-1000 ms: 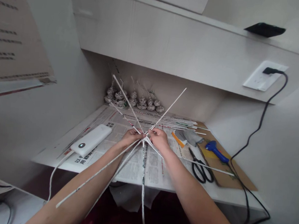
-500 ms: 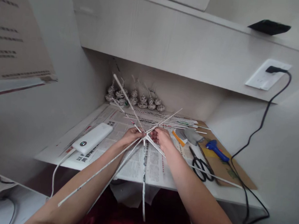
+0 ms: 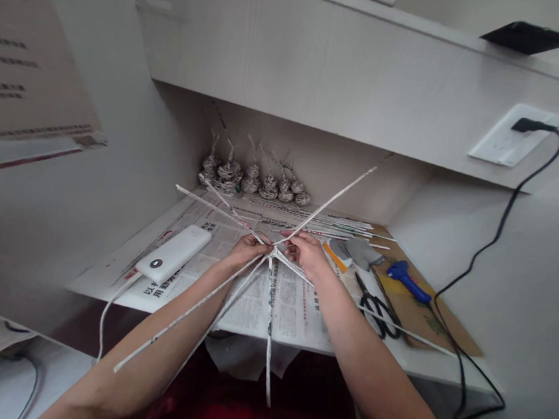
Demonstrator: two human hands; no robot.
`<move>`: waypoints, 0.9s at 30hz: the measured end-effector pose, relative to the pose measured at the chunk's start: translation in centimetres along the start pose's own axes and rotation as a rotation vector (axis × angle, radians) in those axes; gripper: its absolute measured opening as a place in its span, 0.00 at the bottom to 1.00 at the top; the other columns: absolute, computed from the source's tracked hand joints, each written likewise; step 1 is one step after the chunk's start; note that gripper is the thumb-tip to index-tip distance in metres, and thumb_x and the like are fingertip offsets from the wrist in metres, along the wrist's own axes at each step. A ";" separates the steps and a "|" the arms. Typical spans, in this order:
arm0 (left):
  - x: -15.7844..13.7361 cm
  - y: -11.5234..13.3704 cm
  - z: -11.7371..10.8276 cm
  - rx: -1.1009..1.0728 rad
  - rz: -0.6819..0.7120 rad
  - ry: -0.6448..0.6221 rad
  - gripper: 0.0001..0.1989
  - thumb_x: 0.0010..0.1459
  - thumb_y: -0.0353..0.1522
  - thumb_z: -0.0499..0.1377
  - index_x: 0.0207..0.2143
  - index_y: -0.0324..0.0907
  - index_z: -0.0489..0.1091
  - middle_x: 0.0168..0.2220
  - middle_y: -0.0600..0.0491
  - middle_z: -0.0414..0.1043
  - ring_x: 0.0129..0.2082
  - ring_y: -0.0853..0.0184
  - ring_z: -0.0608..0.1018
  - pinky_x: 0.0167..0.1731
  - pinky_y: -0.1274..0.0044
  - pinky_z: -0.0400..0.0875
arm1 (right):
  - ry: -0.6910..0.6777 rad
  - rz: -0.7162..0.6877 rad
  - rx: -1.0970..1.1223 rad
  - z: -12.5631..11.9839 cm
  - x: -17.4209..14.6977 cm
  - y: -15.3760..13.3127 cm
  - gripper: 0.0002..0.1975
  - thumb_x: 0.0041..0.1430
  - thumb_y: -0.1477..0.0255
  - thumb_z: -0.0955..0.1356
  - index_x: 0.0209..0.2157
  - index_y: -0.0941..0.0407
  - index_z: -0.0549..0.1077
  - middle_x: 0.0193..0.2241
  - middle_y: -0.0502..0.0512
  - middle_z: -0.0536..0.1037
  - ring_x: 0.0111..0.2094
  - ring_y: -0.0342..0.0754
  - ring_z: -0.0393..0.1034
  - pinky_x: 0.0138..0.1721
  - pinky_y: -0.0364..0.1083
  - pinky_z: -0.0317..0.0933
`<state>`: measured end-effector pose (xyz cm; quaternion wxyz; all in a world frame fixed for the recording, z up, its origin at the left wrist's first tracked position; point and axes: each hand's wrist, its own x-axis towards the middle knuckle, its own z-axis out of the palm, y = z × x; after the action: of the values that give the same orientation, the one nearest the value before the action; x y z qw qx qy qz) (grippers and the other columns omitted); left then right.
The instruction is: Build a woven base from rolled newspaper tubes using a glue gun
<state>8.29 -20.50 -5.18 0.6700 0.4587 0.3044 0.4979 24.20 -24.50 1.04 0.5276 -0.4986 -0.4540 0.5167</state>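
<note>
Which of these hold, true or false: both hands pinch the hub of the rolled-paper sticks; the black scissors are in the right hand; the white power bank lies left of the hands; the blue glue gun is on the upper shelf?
1. Both the left hand and right hand pinch the hub of the white rolled-paper sticks. True.
2. The black-handled scissors are in the right hand. False: they lie on the desk, right of it.
3. The white rectangular power bank lies left of the hands. True.
4. The blue glue gun is on the upper shelf. False: it lies on brown cardboard.
</note>
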 end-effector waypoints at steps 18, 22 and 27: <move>-0.6 1.0 0.5 -0.103 -0.162 -0.015 0.17 0.34 0.29 0.72 0.30 0.33 0.74 0.26 0.48 0.76 0.25 0.66 0.76 0.28 0.75 0.69 | 0.005 -0.377 -0.661 -1.6 -3.0 1.8 0.11 0.57 0.66 0.65 0.36 0.54 0.79 0.33 0.53 0.81 0.32 0.48 0.73 0.34 0.44 0.64; -0.5 0.9 0.2 -0.113 -0.176 -0.035 0.17 0.34 0.29 0.72 0.30 0.33 0.75 0.27 0.48 0.76 0.26 0.66 0.77 0.29 0.76 0.69 | 0.075 -0.463 -0.770 -2.0 -2.3 1.8 0.11 0.57 0.69 0.65 0.35 0.53 0.79 0.32 0.53 0.81 0.32 0.48 0.73 0.35 0.44 0.64; -0.5 0.8 0.3 -0.091 -0.174 -0.013 0.16 0.34 0.30 0.72 0.29 0.33 0.75 0.28 0.47 0.76 0.27 0.65 0.77 0.31 0.75 0.69 | 0.098 -0.537 -0.894 -2.3 -2.1 1.8 0.11 0.55 0.72 0.64 0.36 0.52 0.79 0.32 0.53 0.80 0.33 0.48 0.73 0.37 0.45 0.64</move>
<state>8.11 -20.98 -4.28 0.7329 0.4029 0.3159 0.4480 26.18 -26.79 -0.90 0.3978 -0.5647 -0.7169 0.0948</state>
